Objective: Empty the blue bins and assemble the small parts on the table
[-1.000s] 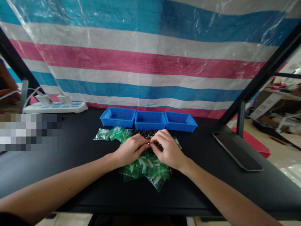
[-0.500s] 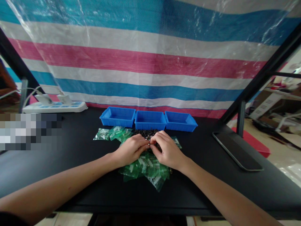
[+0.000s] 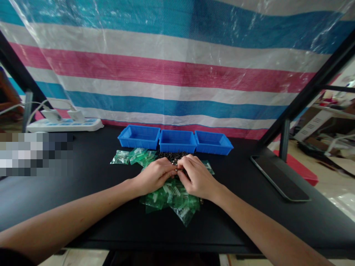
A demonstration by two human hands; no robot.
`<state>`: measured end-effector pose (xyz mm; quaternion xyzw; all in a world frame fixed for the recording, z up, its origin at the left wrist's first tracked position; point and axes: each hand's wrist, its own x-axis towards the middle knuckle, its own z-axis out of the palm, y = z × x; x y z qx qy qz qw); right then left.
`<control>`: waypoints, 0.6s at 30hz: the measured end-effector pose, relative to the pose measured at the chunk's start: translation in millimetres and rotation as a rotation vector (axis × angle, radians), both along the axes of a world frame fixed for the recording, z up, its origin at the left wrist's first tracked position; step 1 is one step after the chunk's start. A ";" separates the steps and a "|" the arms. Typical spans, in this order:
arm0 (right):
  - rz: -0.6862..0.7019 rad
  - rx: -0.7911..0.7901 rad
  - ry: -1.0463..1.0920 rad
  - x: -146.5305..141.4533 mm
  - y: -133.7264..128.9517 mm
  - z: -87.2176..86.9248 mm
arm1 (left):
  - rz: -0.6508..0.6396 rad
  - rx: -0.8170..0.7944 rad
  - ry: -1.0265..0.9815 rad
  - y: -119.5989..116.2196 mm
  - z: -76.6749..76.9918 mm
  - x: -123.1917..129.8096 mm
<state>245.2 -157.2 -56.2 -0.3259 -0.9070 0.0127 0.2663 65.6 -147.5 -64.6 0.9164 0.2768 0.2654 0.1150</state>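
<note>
Packets point(image 3: 177, 202) are glossy plastic, small pieces point(image 3: 167, 155) metal-looking, the 3 trays point(image 3: 177, 148) smooth plastic, the tabletop point(image 3: 235, 173) matt.

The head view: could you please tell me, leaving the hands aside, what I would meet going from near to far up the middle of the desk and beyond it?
Pile of green plastic packets → heap of small dark metal parts → middle blue tray → striped plastic sheet.

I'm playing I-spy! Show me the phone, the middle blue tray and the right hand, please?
Phone point(image 3: 280, 178), head view: dark screen.
Middle blue tray point(image 3: 177, 147), head view: front wall.
Right hand point(image 3: 198, 176), head view: back of hand.
</note>
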 end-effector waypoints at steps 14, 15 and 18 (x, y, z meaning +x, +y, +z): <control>0.073 0.000 -0.078 2.1 0.9 2.2 | -0.050 0.022 -0.009 0.8 -2.1 -2.0; 0.074 0.002 -0.083 2.0 0.6 2.5 | -0.051 0.022 -0.009 1.1 -2.3 -2.1; 0.084 0.001 -0.090 1.6 0.1 2.3 | -0.053 0.012 -0.010 1.5 -2.8 -2.3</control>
